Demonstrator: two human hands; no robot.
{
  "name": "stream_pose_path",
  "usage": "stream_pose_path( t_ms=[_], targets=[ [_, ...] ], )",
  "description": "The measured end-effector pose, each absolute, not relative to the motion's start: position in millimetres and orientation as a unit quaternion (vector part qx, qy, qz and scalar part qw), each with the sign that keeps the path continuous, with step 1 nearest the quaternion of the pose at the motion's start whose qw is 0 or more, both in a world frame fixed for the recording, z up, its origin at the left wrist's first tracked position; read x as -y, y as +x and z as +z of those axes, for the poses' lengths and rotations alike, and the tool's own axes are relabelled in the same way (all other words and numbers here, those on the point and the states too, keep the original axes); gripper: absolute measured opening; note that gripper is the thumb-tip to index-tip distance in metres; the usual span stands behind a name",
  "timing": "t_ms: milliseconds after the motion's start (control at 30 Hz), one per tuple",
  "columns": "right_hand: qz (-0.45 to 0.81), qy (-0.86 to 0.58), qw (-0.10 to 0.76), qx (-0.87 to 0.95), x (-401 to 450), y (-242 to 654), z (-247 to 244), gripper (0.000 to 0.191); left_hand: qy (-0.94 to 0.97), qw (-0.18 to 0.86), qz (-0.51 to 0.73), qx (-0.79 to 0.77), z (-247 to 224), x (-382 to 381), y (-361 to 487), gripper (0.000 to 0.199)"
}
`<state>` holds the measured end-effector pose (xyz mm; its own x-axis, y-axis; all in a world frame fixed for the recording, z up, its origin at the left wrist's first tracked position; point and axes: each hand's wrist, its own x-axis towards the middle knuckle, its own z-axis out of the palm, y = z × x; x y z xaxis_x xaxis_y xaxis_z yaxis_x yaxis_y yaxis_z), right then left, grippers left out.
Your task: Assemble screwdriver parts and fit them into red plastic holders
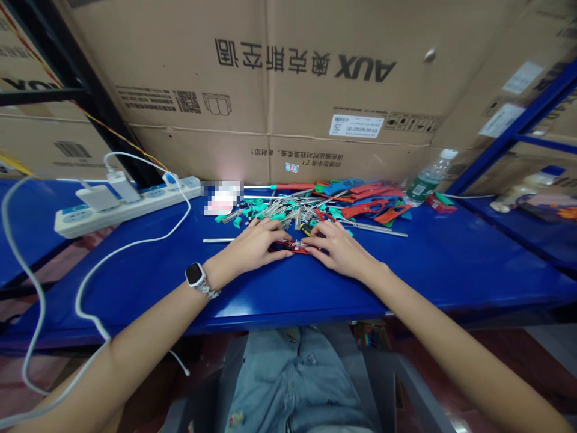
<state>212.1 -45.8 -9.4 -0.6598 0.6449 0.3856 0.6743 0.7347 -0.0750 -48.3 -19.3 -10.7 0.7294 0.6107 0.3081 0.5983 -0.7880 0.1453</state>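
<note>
My left hand (260,245), with a watch (195,274) on its wrist, rests on the blue table, thumb and fingers closed on the left end of a small red part. From the other side my right hand (334,246) pinches the same red part (299,248). Small pale pieces show in its middle, between my fingertips; their kind is too small to tell. Just behind the hands lies a heap of thin metal rods and teal-ended pieces (274,210). A metal rod (219,240) pokes out beside my left hand.
Red and blue plastic pieces (369,197) are piled at the back right, beside a plastic bottle (426,180). A white power strip (121,207) with chargers stands at left, its white cable (135,242) running over the blue table (433,258). A large cardboard box (288,102) closes off the back.
</note>
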Motion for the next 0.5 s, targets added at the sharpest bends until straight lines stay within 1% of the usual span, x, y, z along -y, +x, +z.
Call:
stream_pose_path(
  t_ms=[267, 367, 500],
  targets=[
    [-0.056, -0.372, 0.188, 0.907, 50.7, 209.2, -8.9, 0.030, 0.933, -0.009, 0.177, -0.314, -12.8, 20.8, -47.1, 0.032],
    [-0.069, -0.374, 0.192, 0.905, 52.0, 208.2, -9.6, 0.033, 0.932, -0.017, 0.178, -0.315, -12.2, 21.4, -47.3, 0.030],
    [-0.075, -0.368, 0.192, 0.907, 52.3, 207.7, -10.1, 0.034, 0.936, -0.061, 0.178, -0.297, -9.3, 24.7, -48.1, 0.026]
  ],
)
